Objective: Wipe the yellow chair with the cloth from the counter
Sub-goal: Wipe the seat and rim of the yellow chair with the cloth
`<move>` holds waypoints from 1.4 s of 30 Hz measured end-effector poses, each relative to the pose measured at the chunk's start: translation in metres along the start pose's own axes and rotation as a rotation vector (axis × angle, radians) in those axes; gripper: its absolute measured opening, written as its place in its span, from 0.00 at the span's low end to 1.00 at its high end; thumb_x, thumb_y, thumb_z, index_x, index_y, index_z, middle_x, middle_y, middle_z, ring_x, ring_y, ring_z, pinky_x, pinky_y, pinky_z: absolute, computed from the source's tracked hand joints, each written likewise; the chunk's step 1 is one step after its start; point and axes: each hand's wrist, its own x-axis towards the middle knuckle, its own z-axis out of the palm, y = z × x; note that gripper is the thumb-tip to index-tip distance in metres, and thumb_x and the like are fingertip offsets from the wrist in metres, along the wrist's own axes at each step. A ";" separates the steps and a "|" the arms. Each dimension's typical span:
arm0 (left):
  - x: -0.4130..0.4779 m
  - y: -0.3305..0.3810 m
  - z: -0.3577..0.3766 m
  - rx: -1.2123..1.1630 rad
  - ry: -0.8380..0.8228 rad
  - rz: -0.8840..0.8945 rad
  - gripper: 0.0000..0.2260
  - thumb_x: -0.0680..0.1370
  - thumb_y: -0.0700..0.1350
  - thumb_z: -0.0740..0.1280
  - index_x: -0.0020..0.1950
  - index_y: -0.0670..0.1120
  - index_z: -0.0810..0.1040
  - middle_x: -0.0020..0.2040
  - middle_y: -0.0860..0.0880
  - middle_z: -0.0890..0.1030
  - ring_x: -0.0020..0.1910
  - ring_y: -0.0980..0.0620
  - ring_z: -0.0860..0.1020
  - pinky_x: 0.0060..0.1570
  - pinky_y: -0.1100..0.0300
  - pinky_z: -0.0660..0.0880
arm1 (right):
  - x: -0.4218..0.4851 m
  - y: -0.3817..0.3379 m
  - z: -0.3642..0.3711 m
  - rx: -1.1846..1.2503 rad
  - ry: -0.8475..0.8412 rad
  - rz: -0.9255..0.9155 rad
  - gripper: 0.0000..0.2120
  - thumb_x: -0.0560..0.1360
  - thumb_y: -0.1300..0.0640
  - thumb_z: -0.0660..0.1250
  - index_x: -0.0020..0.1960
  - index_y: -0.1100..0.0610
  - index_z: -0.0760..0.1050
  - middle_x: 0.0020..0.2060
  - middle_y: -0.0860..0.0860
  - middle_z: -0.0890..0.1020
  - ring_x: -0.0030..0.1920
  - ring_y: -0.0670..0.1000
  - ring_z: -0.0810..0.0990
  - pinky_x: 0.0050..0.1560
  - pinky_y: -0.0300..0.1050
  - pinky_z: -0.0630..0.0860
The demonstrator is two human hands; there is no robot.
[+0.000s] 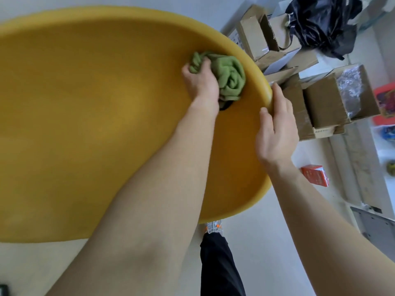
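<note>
Head view, query: how is the cloth (230,77) held?
Reply: It is gripped, bunched, in the left hand (201,82) and pressed on the yellow chair (85,135) beside the rim, which is clasped by the right hand (275,135).
Query: Stroke direction?
Reply: Leftward is advised; most of the seat lies left of the cloth.

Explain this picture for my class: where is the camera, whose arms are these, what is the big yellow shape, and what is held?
No machine here: a person wears one camera on the head, looking down, so you see their own bare arms. The big curved shape is the yellow chair, seen close. The left hand grips a bunched green cloth against its inner surface near the rim. The right hand holds the rim, thumb inside, fingers outside. Beyond it on the floor lie cardboard boxes, a black bag and a small red box.
</note>
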 end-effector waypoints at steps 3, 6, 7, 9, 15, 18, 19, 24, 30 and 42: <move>0.028 -0.002 -0.011 0.032 0.137 0.017 0.21 0.81 0.52 0.65 0.73 0.53 0.66 0.67 0.42 0.74 0.55 0.42 0.76 0.57 0.49 0.76 | -0.001 0.000 0.002 -0.041 0.020 -0.028 0.27 0.80 0.50 0.55 0.79 0.49 0.60 0.70 0.48 0.73 0.67 0.51 0.71 0.62 0.48 0.67; 0.016 -0.046 -0.013 0.189 0.066 0.067 0.18 0.81 0.49 0.65 0.71 0.53 0.69 0.67 0.43 0.75 0.57 0.42 0.77 0.58 0.51 0.75 | 0.001 0.005 0.006 -0.102 0.036 -0.030 0.28 0.79 0.50 0.55 0.79 0.50 0.59 0.70 0.50 0.72 0.68 0.53 0.70 0.63 0.50 0.67; 0.002 -0.066 -0.016 0.264 -0.012 0.094 0.17 0.81 0.47 0.66 0.69 0.51 0.71 0.65 0.43 0.77 0.57 0.43 0.77 0.57 0.53 0.75 | 0.002 0.005 0.006 -0.117 0.033 -0.033 0.29 0.78 0.50 0.56 0.79 0.51 0.59 0.71 0.50 0.72 0.68 0.54 0.70 0.63 0.51 0.67; -0.036 -0.103 -0.035 0.388 -0.193 0.129 0.13 0.81 0.45 0.66 0.65 0.51 0.74 0.62 0.45 0.78 0.57 0.44 0.77 0.58 0.52 0.76 | 0.001 0.004 0.006 -0.116 0.020 -0.033 0.29 0.77 0.51 0.56 0.78 0.51 0.60 0.70 0.51 0.71 0.68 0.54 0.70 0.62 0.53 0.68; -0.102 -0.171 -0.137 1.036 -0.571 0.082 0.08 0.78 0.51 0.66 0.56 0.54 0.72 0.57 0.46 0.73 0.53 0.45 0.75 0.57 0.48 0.74 | 0.001 -0.001 0.004 -0.112 0.000 -0.043 0.29 0.77 0.54 0.58 0.77 0.49 0.60 0.69 0.50 0.72 0.66 0.52 0.70 0.58 0.49 0.67; -0.109 -0.146 -0.158 1.000 -0.687 -0.141 0.10 0.80 0.49 0.67 0.60 0.55 0.73 0.57 0.51 0.77 0.53 0.49 0.77 0.56 0.53 0.76 | 0.001 0.000 0.001 -0.129 -0.018 -0.058 0.31 0.76 0.52 0.60 0.78 0.54 0.59 0.72 0.55 0.67 0.70 0.55 0.66 0.64 0.49 0.66; -0.108 -0.134 -0.160 0.879 -0.647 -0.199 0.13 0.80 0.47 0.69 0.63 0.54 0.73 0.57 0.52 0.78 0.54 0.50 0.77 0.55 0.56 0.74 | -0.003 0.000 0.000 -0.154 0.003 -0.070 0.33 0.75 0.53 0.61 0.79 0.57 0.58 0.72 0.58 0.65 0.71 0.58 0.64 0.68 0.51 0.64; -0.122 -0.072 -0.159 0.489 -0.448 -0.153 0.21 0.73 0.50 0.76 0.62 0.60 0.73 0.58 0.52 0.82 0.57 0.51 0.81 0.57 0.55 0.77 | -0.086 -0.005 -0.003 -0.147 0.035 -0.133 0.29 0.73 0.56 0.65 0.73 0.61 0.66 0.67 0.61 0.69 0.67 0.59 0.67 0.70 0.53 0.65; -0.141 -0.039 -0.170 0.579 -0.697 -0.169 0.21 0.72 0.59 0.74 0.65 0.59 0.79 0.63 0.53 0.81 0.61 0.54 0.79 0.61 0.57 0.76 | -0.152 -0.006 -0.024 0.619 -0.266 0.709 0.19 0.77 0.52 0.71 0.65 0.55 0.74 0.57 0.51 0.83 0.54 0.47 0.84 0.58 0.50 0.80; -0.116 -0.016 -0.184 0.318 -0.463 -0.277 0.11 0.77 0.41 0.73 0.58 0.48 0.82 0.47 0.45 0.85 0.41 0.49 0.84 0.34 0.60 0.79 | -0.136 0.053 -0.086 1.147 0.031 1.008 0.13 0.72 0.61 0.57 0.52 0.57 0.75 0.47 0.56 0.82 0.46 0.57 0.80 0.55 0.55 0.79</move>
